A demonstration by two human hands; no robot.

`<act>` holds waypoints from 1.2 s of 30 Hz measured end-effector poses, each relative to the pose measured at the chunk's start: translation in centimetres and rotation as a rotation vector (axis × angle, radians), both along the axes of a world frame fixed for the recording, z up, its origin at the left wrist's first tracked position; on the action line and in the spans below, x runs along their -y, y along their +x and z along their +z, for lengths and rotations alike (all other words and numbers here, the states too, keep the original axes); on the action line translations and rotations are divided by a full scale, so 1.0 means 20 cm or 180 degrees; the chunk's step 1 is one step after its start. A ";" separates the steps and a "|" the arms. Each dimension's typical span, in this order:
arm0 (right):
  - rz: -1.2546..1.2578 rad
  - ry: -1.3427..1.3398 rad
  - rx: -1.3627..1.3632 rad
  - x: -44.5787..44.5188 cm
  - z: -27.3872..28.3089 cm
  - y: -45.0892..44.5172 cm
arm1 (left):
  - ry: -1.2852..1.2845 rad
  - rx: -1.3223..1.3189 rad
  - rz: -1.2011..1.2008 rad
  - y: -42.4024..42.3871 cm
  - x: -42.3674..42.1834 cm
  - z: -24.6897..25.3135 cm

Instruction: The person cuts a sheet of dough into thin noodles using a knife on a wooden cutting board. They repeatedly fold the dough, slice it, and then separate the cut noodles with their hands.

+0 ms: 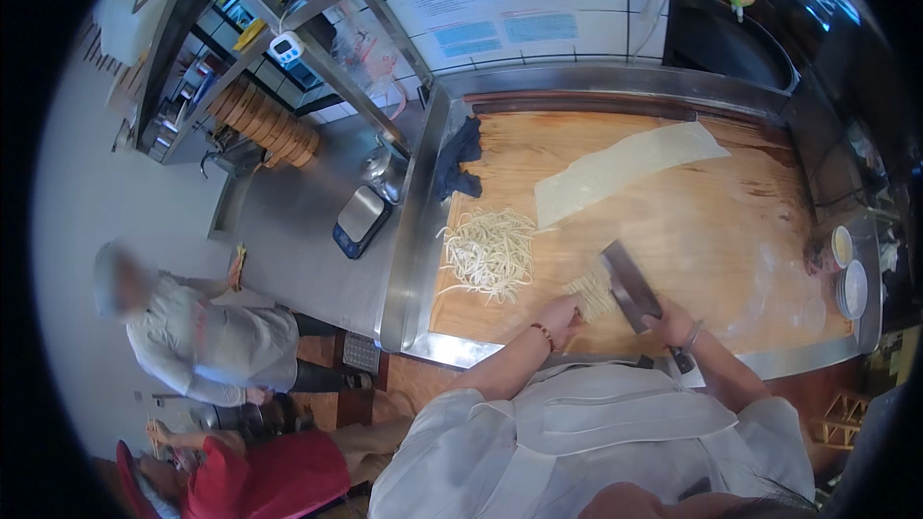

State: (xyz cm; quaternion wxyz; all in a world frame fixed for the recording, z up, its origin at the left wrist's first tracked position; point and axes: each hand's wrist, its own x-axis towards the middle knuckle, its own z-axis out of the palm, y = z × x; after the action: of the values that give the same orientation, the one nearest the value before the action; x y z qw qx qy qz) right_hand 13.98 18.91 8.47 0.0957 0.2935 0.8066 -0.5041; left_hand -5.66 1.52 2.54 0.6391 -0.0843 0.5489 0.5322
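A cleaver [629, 287] is gripped in my right hand [672, 323], its broad blade slanting up and left over the wooden board [685, 231]. Close to the blade's left side lies a small batch of cut dough strips [593, 294]. My left hand [561, 321] has its fingers at the left edge of these strips; whether it pinches them is hard to see. Farther left is a loose heap of floured noodles [490, 254]. A long, thin sheet of dough [627, 171] stretches diagonally across the back of the board.
Long rolling pins [584, 107] lie along the back edge. A dark cloth [461, 158] sits at the back left corner. Beyond the metal rim are a digital scale [362, 220] and stacked bamboo steamers [263, 122]. Bowls [851, 290] stand at right. Two people [216, 339] are at left.
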 end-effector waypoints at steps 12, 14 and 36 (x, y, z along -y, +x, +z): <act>-0.0271 0.0281 0.0113 -0.10 0.23 -0.04 | -0.0173 -0.0531 0.0199 0.01 0.06 0.20; -0.0619 -0.0270 0.0206 -0.18 0.21 0.02 | -0.0174 -0.0728 0.0237 0.00 0.06 0.18; 0.0509 0.0756 -0.0762 0.29 0.09 -0.37 | 0.1118 0.0505 0.1813 -0.16 0.01 0.19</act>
State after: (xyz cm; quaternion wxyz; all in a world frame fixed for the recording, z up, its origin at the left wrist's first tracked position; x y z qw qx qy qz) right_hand 6.55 13.18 10.26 0.0035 0.1755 0.8868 -0.4275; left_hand -8.91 1.40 6.35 0.5103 -0.1640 0.3519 0.7674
